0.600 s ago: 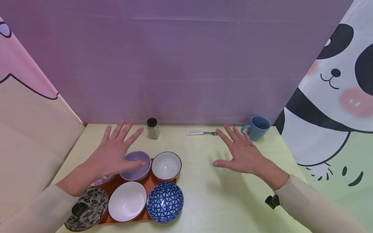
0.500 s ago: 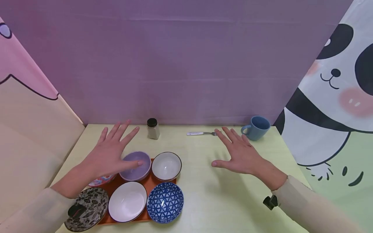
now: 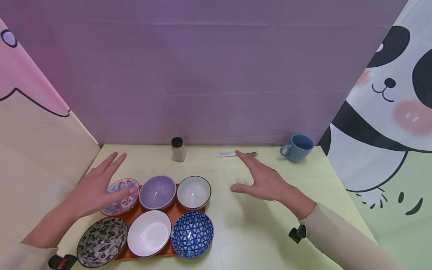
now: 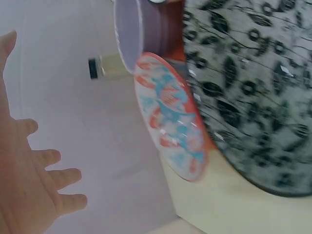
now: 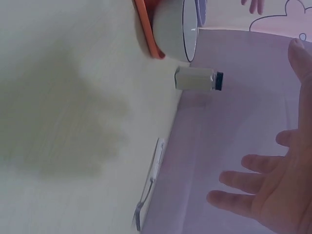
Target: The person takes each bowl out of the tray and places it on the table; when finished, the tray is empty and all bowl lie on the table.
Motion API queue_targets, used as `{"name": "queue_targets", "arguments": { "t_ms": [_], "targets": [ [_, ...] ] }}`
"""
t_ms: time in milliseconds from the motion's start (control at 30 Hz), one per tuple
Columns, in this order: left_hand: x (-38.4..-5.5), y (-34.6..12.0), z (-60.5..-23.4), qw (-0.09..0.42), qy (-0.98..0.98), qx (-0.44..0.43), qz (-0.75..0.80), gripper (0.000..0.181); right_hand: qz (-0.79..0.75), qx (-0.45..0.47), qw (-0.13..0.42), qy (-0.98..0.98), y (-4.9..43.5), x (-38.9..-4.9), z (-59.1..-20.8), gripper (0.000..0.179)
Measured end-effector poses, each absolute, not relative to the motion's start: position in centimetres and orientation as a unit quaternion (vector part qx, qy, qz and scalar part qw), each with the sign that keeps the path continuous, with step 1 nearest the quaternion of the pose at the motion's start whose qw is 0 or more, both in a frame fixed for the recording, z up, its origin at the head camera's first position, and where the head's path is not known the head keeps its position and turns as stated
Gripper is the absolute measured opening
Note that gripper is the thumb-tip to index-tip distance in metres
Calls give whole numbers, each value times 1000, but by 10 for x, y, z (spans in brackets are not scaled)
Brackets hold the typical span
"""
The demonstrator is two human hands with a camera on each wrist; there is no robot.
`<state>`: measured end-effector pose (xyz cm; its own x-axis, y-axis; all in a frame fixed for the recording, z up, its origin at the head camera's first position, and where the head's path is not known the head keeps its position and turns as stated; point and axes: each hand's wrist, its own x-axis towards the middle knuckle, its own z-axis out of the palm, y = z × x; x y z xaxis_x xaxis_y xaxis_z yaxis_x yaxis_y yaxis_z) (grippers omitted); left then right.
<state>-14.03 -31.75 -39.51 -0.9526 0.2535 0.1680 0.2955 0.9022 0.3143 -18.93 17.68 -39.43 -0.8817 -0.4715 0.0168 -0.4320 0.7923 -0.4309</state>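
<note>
My left hand (image 3: 96,187) hovers with fingers extended over the left side of the tray, nearest a red-and-blue patterned bowl (image 3: 126,200). Below it is a dark leaf-patterned bowl (image 3: 102,242), which looms large in the left wrist view. My right hand (image 3: 264,182) is held above the tabletop, its fingers straight and partly covering a fork (image 3: 226,155). Neither hand touches anything. An orange tray (image 3: 177,212) bears the bowls, among them a purple bowl (image 3: 157,192), a small white bowl (image 3: 194,192), a larger white bowl (image 3: 149,233) and a blue triangle-patterned bowl (image 3: 192,234).
A jar with a black lid (image 3: 178,149) stands near the back edge of the pale table (image 3: 236,232). At the back right is a blue mug (image 3: 297,148). A purple cloth wall (image 3: 216,75) rises behind, with printed panels on both sides.
The left hand has shifted left and slightly down, uncovering the red-and-blue bowl. The right hand has moved left, now covering the middle of the fork. Bowls, jar and mug stay put.
</note>
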Motion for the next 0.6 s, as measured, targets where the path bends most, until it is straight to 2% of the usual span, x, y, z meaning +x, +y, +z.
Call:
{"name": "queue_targets", "arguments": {
  "t_ms": [267, 600],
  "targets": [
    [-120, -350, -423, 44, -969, -101, -222, 104, -267, -240, 75, 930, 158, -188, -411, 106],
    [-104, -381, -447, -58, -958, -67, -272, 109, -338, -239, 128, 901, 136, -189, -440, 98]
  ]
}}
